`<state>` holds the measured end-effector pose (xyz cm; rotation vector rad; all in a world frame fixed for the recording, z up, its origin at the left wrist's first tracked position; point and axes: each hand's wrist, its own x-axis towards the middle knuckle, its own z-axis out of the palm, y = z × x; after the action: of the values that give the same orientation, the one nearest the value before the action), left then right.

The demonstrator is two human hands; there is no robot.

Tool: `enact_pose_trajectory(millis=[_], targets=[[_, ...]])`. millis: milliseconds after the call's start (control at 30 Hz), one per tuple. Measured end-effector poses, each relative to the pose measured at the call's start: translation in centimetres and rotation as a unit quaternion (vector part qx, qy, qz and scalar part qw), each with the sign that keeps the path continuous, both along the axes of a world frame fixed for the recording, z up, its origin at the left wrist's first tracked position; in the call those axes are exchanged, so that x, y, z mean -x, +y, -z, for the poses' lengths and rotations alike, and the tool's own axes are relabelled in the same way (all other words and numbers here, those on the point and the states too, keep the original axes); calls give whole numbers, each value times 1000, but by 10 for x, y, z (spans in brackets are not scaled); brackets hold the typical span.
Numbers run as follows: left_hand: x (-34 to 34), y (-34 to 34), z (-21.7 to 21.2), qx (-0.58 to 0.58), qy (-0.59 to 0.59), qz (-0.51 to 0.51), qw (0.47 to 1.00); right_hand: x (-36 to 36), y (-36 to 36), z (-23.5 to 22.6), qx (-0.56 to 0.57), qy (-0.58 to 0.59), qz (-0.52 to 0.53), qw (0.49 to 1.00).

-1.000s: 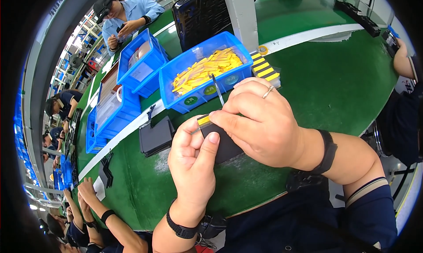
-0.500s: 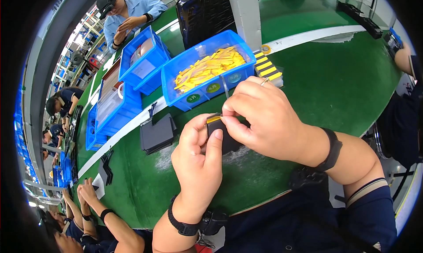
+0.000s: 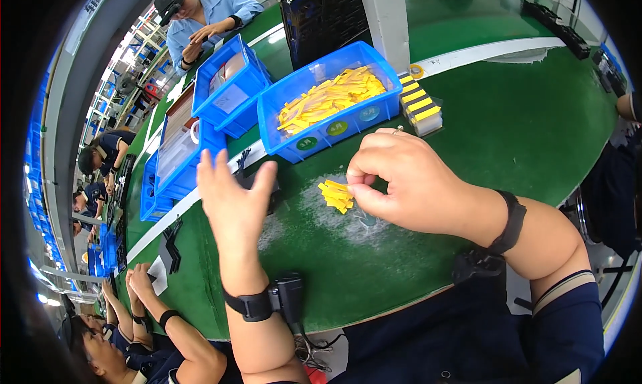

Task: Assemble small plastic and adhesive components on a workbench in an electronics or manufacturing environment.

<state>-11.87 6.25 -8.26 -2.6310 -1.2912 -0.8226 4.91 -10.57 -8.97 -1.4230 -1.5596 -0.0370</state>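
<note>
My left hand [image 3: 234, 200] is raised at the left with its fingers spread, in front of a stack of black plates [image 3: 247, 182] that it mostly hides. Nothing shows in its grasp. Over the middle of the green table [image 3: 481, 176], thumb and fingers of my right hand [image 3: 408, 183] are pinched together. Right at those fingertips lies a small pile of yellow strips [image 3: 336, 195]. Whether the pinch holds a strip cannot be made out. Whitish dust or scratches mark the table around the pile.
Beyond my hands stands a blue bin [image 3: 277, 148] full of yellow strips. A yellow-and-black striped block [image 3: 421, 108] is beside it. More blue bins [image 3: 221, 116] and black angled pieces [image 3: 171, 249] lie to the left. Co-workers sit along the table's left side and across it.
My left hand has let go of the black plate with the yellow strip and swung left, opening. That plate is out of sight. The yellow pile by my right hand has come into view.
</note>
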Motion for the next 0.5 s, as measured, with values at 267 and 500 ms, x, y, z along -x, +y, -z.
enact_pose_trajectory(millis=[267, 500], targets=[[-5, 0, 2, 81, 53, 21, 995, -2, 3, 3, 79, 7, -9, 997], [-3, 2, 3, 96, 98, -11, 991, -4, 15, 18, 181, 45, 5, 983]])
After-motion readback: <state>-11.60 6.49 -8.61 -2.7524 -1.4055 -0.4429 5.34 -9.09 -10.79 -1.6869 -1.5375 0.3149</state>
